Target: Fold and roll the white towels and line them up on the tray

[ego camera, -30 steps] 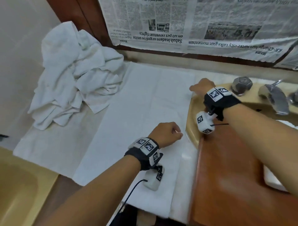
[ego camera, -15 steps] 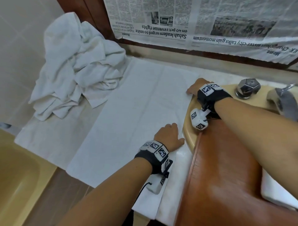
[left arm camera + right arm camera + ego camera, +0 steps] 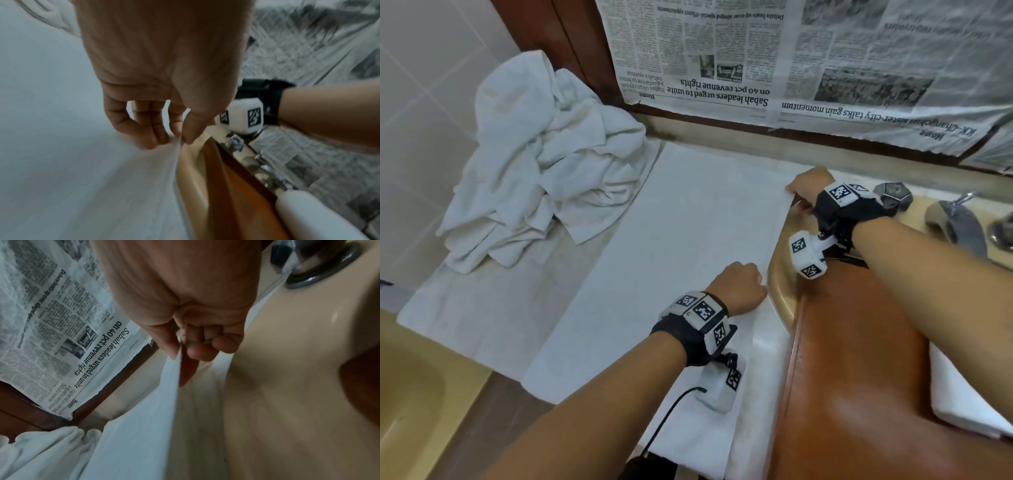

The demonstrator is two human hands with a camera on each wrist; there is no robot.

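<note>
Pinching the flat towel [image 3: 671, 246] by its right edge, the left hand [image 3: 738, 287] and right hand [image 3: 808, 186] both held it on the desk [image 3: 763, 346].

Towel heap [image 3: 541, 164] left of flat towel [image 3: 671, 260], tray [image 3: 859, 377] right.

I am standing in a bathroom: at the right of the frame a beige basin [image 3: 782, 291] is set into the counter, with a metal faucet [image 3: 955, 224] and a faceted tap handle [image 3: 892, 195] behind it. Pale wall tiles [image 3: 421, 113] fill the upper left, and a yellow fixture [image 3: 410, 394] shows at the lower left.
</note>
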